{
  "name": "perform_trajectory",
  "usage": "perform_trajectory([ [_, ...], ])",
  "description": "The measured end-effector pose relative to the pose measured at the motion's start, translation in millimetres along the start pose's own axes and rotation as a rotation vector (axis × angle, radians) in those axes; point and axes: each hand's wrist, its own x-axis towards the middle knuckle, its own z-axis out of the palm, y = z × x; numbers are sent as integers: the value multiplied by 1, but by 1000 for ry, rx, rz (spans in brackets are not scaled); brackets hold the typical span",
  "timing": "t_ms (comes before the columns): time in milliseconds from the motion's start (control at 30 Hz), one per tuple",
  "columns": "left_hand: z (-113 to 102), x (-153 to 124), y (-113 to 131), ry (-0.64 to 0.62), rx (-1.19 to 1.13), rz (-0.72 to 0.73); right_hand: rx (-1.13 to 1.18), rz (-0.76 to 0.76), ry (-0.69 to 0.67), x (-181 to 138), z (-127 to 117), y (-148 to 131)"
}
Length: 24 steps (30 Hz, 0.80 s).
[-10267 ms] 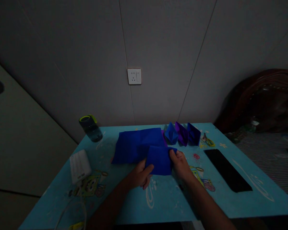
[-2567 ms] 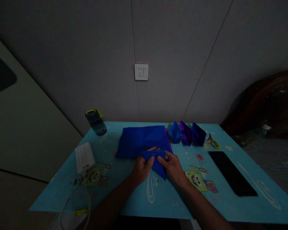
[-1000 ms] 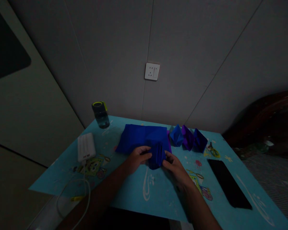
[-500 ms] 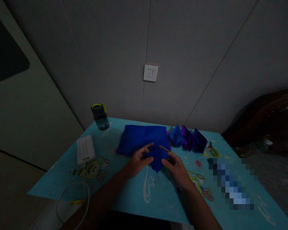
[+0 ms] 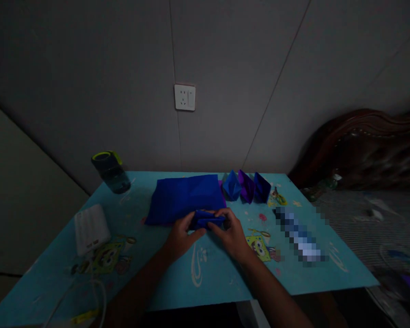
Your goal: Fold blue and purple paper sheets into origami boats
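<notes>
Both hands grip a folded blue paper piece (image 5: 207, 219) just above the turquoise cartoon table (image 5: 205, 282). My left hand (image 5: 179, 235) pinches its left end with curled fingers. My right hand (image 5: 229, 233) pinches its right end, thumb on top. Right behind it lies a stack of blue paper sheets (image 5: 184, 198). Three folded paper boats (image 5: 246, 186), blue and purple, stand in a row at the back right of the stack.
A dark bottle with a green lid (image 5: 111, 172) stands at the back left. A white power bank (image 5: 89, 228) with a cable (image 5: 89, 291) lies left. A blurred-out flat object (image 5: 299, 234) lies right. A wall socket (image 5: 185, 97) and a dark headboard (image 5: 362, 146) are behind.
The blue piece has gone from a pointed, upright shape to a flat narrow strip between my hands. The camera swung to the right, so everything sits further left.
</notes>
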Motion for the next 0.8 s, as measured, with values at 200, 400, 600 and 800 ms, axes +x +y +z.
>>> perform_trajectory([
  [200, -1, 0, -6, 107, 259, 50, -32, -3, -51, -1, 1, -2],
  [400, 4, -2, -1, 76, 270, 35, -112, 56, 4, 1, -3, -3],
  [600, 6, -2, -1, 70, 294, 38, -99, 110, 77, -1, -2, 4],
  [800, 7, -2, -4, 80, 267, 33, -87, 134, 88, 1, -3, 6],
])
